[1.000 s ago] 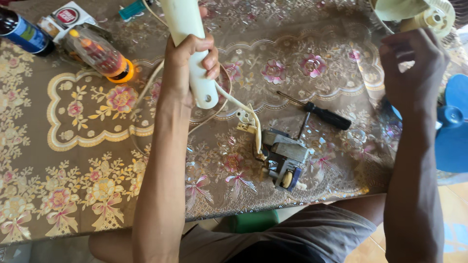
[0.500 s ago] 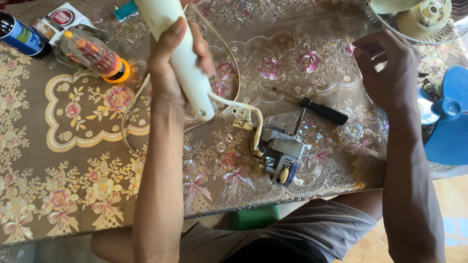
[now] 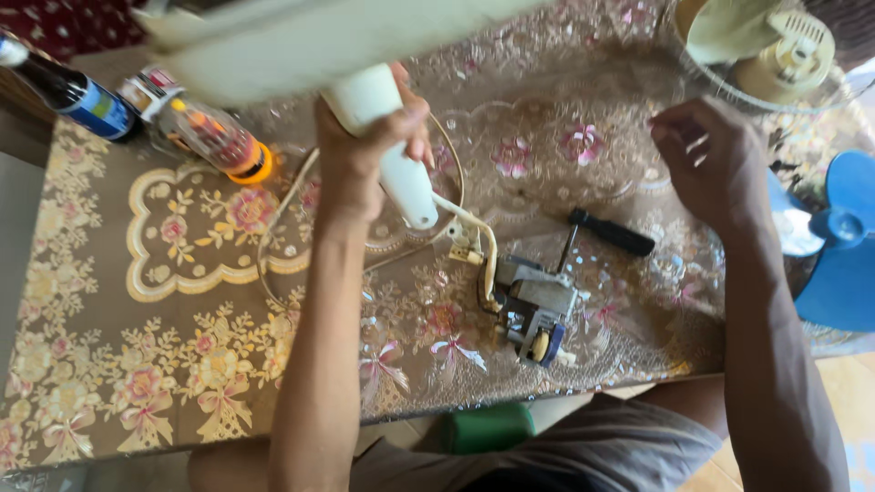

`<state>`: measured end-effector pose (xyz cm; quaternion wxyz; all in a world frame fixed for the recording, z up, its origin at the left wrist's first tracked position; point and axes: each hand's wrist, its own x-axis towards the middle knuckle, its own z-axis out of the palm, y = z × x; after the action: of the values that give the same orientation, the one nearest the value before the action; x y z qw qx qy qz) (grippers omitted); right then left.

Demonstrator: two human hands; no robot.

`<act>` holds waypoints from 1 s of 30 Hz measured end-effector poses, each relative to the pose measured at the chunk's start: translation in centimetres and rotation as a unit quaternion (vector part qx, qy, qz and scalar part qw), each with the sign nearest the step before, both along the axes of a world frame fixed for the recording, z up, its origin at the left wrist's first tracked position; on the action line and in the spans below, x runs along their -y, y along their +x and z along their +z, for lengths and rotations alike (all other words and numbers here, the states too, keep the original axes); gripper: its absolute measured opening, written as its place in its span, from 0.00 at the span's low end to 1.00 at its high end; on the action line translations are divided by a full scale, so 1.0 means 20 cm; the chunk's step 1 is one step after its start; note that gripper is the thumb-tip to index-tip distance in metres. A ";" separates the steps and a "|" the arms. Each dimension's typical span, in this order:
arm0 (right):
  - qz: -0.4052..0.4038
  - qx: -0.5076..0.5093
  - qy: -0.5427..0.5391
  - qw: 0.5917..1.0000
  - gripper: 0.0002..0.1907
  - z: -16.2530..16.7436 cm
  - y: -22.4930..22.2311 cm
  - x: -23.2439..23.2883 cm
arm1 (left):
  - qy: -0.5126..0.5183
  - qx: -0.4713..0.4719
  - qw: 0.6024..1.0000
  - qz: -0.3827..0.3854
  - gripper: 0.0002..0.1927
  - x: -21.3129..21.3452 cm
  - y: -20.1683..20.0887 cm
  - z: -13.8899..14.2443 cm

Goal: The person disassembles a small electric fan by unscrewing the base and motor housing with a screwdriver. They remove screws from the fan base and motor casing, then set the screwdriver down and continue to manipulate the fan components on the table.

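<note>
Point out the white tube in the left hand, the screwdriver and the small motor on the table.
White tube point(image 3: 401, 178), head view, on its lower end below the left hand.
Screwdriver point(image 3: 612, 233), head view, on its black handle.
Small motor point(image 3: 536, 308), head view, on its grey metal body.

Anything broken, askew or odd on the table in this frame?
Yes. A small motor lies bare on the floral tablecloth, out of any housing, wired to the white fan pole gripped by the left hand. The blue fan blade sits detached at the right edge. A screwdriver lies loose beside the motor.
</note>
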<state>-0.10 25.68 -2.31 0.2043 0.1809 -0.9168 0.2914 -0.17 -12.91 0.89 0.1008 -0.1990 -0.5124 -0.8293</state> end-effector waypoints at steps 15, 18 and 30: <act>-0.020 0.058 -0.006 0.998 0.07 0.09 0.05 0.05 | -0.056 -0.012 0.997 0.049 0.06 -0.03 -0.01 -0.21; -0.011 0.070 -0.008 0.997 0.07 0.09 0.05 0.06 | -0.012 0.009 0.998 0.053 0.06 -0.04 0.01 -0.13; 0.068 0.052 0.107 0.991 0.13 0.04 0.06 0.03 | -0.232 -0.084 0.958 0.144 0.09 -0.09 0.02 -0.24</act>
<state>1.06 24.99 -1.42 0.1155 0.2486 -0.9375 0.2142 0.26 -11.01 -3.97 0.2134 -0.2101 -0.7033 -0.6448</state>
